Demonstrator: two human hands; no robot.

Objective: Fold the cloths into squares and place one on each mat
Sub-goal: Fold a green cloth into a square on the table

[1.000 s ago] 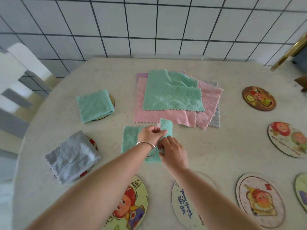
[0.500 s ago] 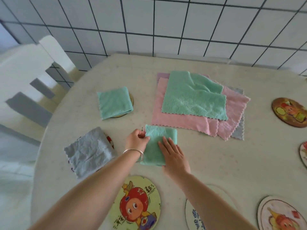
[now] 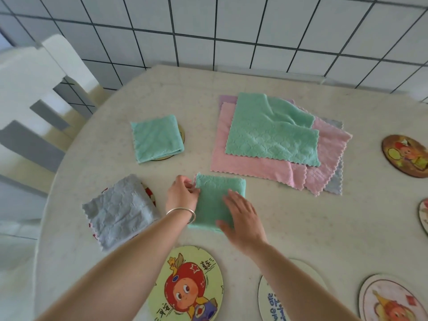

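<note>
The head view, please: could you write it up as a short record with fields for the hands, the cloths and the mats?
left hand: pinches the left edge of the folded green cloth
right hand: flat on that cloth, fingers straight
cloth location: on the table, not on a mat
done: teal cloth and grey cloth, each on a mat
unfolded pile: green on pink, others beneath
nearest bare mat: cartoon mat

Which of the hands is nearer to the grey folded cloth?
Left. The left hand pinches the green cloth's left edge, just right of the grey cloth; the right hand lies flat further right.
</note>
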